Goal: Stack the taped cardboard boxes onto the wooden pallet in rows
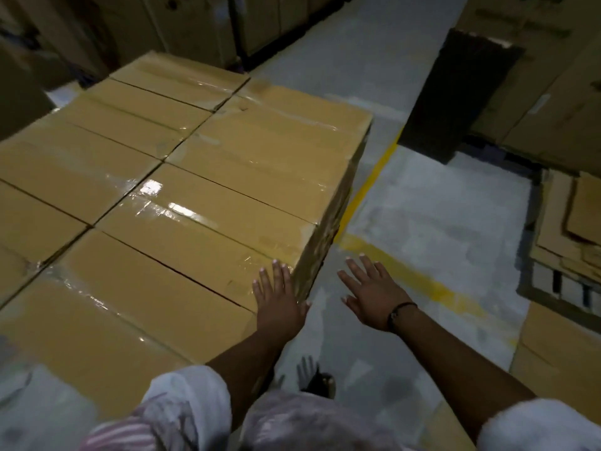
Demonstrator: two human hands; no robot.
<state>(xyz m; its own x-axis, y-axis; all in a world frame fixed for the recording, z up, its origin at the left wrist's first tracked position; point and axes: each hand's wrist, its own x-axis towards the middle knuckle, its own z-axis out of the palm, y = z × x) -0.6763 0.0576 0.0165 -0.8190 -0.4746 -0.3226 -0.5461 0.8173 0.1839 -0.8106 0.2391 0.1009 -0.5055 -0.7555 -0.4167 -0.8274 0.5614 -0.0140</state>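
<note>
Fingers (279, 276) of the left hand (279, 301) are straight and released, lying flat on the right-end corner of a taped box (208, 236) in the top layer of the stack (97, 164). The right hand (374, 297) is splayed, holding nothing, over the floor (422, 206) just beside that corner. No wooden pallet is visible; it is presumably under the load.

Assessment: squaring-up step. Recommend both palms on the end face, pressing it flush with its neighbours. Check that seams line up row to row before adding another box.
</note>
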